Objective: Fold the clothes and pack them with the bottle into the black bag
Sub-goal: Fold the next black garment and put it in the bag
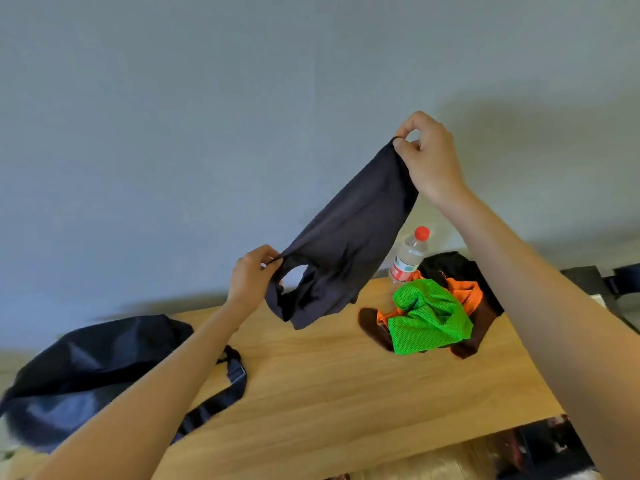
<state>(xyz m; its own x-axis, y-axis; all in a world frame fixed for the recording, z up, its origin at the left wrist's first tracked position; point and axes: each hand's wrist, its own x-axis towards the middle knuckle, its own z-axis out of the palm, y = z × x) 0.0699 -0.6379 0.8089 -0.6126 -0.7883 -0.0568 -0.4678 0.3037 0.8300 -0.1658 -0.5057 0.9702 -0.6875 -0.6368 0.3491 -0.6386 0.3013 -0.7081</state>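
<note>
A dark navy garment (343, 244) hangs stretched in the air above the wooden table (346, 382). My right hand (427, 157) pinches its upper corner, raised high. My left hand (251, 277) pinches its lower edge beside a round opening in the cloth. The black bag (93, 368) lies slumped at the table's left, its strap (221, 396) trailing toward the middle. At the back right stands a clear bottle (408, 258) with a red cap and red label. In front of it lies a pile of clothes: bright green mesh (427, 317), orange (465, 292), brown (372, 325) and black (446, 266) pieces.
A grey wall rises behind the table. A dark object (599, 282) sits past the table's right edge. Blurred items show below the table's front edge at the bottom right.
</note>
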